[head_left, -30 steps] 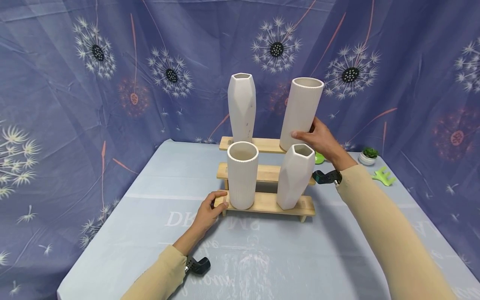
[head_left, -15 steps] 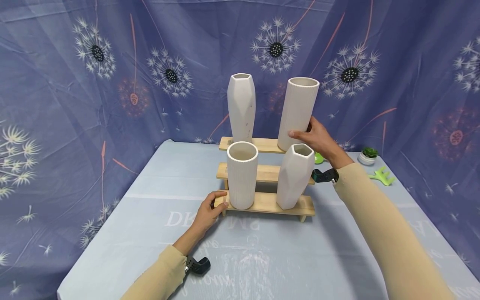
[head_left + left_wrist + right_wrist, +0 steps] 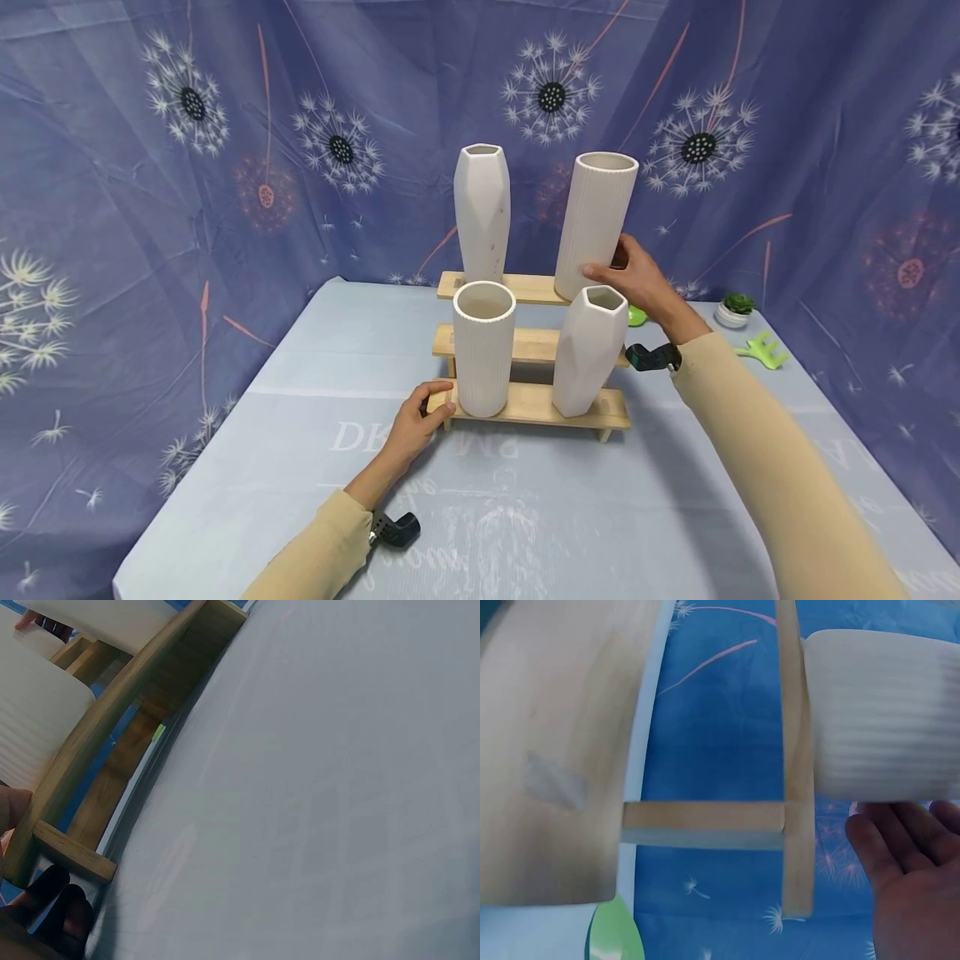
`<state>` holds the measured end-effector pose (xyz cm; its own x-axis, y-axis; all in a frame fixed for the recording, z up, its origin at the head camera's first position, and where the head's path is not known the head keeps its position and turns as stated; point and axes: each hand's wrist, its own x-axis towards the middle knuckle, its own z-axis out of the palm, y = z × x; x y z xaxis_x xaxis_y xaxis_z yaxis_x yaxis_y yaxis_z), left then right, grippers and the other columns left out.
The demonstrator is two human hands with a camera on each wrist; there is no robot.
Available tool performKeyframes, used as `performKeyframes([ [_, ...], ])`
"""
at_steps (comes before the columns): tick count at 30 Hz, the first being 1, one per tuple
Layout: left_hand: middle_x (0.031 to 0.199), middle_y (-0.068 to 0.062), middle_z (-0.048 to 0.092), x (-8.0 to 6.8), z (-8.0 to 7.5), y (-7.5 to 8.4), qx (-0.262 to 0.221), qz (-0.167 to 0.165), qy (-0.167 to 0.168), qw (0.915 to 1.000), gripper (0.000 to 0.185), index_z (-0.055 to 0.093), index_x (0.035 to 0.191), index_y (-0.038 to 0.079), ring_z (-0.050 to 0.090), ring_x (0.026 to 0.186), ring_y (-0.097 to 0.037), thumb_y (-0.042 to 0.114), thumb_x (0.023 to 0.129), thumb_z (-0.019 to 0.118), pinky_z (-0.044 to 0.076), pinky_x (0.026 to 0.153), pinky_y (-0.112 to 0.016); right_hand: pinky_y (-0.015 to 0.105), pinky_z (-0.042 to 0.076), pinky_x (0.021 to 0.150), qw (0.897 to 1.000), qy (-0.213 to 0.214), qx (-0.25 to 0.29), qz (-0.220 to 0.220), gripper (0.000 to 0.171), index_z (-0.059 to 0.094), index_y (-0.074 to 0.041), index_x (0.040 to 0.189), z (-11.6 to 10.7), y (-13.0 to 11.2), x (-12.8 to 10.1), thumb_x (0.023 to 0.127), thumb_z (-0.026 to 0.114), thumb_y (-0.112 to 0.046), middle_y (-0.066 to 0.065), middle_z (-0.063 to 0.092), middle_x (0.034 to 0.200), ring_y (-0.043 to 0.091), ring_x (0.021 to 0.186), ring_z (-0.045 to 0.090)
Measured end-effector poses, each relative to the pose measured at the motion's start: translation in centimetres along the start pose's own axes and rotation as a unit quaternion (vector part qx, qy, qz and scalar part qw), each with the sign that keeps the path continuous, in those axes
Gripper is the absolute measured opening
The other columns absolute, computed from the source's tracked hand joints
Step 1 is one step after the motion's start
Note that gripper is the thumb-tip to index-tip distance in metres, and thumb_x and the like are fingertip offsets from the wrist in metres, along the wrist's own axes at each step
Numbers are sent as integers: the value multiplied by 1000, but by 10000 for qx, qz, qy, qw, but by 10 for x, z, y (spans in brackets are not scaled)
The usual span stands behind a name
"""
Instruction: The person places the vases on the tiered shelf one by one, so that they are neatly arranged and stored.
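A three-tier wooden stand (image 3: 534,410) bears several white vases. My right hand (image 3: 641,279) holds the ribbed cylindrical vase (image 3: 595,218) low on its right side, thumb in front and fingers behind. That vase stands on the top tier's right end; its base meets the board (image 3: 798,750) in the right wrist view. My left hand (image 3: 408,429) grips the bottom tier's left end, thumb above and fingers (image 3: 49,889) curled below. A faceted vase (image 3: 482,212) is at the top left. Another ribbed vase (image 3: 483,354) and a faceted vase (image 3: 588,354) stand on the bottom tier.
To the right of the stand lie a small potted succulent (image 3: 736,311) and a green toy rake (image 3: 763,350). A green object (image 3: 637,317) shows partly behind the right wrist. A dandelion-print cloth (image 3: 420,100) hangs behind the pale blue table (image 3: 300,442).
The ribbed vase in my right hand has shifted slightly left along the top tier, mostly in the first half second. My left hand stays on the stand's bottom tier.
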<state>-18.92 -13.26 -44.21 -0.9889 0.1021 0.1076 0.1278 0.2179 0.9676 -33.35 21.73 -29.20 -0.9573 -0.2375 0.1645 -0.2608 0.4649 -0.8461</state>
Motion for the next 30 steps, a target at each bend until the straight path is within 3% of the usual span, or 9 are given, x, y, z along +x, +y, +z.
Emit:
performKeyframes([
  [12, 140, -15, 48, 0, 0, 3, 24, -147, -12, 9999, 39, 51, 129, 0, 42, 131, -28, 10, 92, 59, 42, 80, -18, 52, 30, 110, 9992, 306, 263, 26, 81, 17, -17, 150, -10, 11, -19, 88, 65, -37, 13, 35, 149, 31, 137, 35],
  [17, 138, -12, 51, 5, 0, -12, -64, -218, 161, 9996, 39, 54, 128, 6, 51, 112, -21, 14, 91, 62, 42, 79, -20, 49, 34, 109, 9976, 612, 313, -10, 77, 22, -20, 149, -12, 12, -32, 87, 63, -43, 10, 37, 149, 27, 137, 36],
  [22, 131, -11, 55, 10, 0, -27, -86, -166, 394, 9990, 39, 56, 127, 9, 51, 96, -8, 16, 89, 65, 43, 75, -18, 49, 33, 109, 9962, 811, 293, -113, 76, 24, -20, 148, -11, 17, -46, 87, 63, -44, 10, 39, 148, 28, 136, 37],
  [27, 125, -14, 57, 9, -3, -26, -40, -34, 582, 9983, 37, 58, 124, 7, 53, 104, -15, 12, 88, 65, 44, 81, -18, 50, 32, 110, 9949, 972, 218, -186, 73, 25, -16, 148, -8, 25, -58, 89, 61, -41, 13, 39, 147, 29, 135, 37],
  [30, 122, -16, 57, 10, -9, -25, 22, -150, 677, 9976, 36, 57, 123, 6, 53, 111, -24, 10, 88, 65, 43, 87, -21, 50, 32, 110, 9934, 1120, 176, -183, 71, 26, -15, 147, -7, 29, -65, 90, 61, -38, 13, 40, 146, 29, 135, 38],
])
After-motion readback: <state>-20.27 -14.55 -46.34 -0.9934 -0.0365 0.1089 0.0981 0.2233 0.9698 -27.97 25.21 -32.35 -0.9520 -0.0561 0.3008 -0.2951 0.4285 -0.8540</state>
